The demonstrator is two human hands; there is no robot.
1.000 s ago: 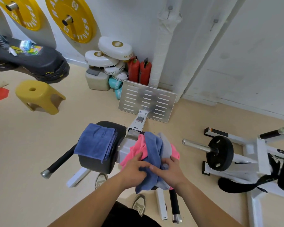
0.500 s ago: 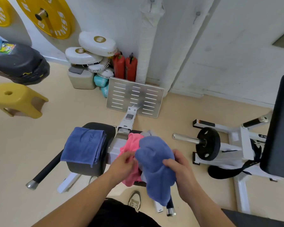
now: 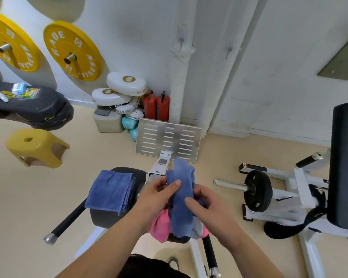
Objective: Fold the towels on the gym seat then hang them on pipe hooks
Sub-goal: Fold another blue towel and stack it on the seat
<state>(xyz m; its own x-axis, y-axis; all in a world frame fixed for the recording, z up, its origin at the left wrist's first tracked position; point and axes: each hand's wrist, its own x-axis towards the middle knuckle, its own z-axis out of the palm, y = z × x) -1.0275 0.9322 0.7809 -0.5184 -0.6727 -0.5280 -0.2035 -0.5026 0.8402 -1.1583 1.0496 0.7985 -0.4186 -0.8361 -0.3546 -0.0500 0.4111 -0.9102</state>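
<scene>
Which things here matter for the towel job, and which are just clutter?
Job: crumpled blue towel, folded blue towel, pink towel, black padded seat, white pipe hook.
Lying about: yellow plastic stool, red fire extinguishers, yellow weight plates.

Soft, even indoor light fills the room. The white wall [image 3: 269, 77] and beige floor [image 3: 38, 197] read bright, with only faint shadows under the equipment. A dull sheen lies on the slotted metal plate [image 3: 169, 141]. Wide-angle bending curves the yellow weight plates [image 3: 72, 51] at far left and the black pad [image 3: 346, 167] at right. The bunched blue towel [image 3: 179, 197] looks slightly soft.
</scene>
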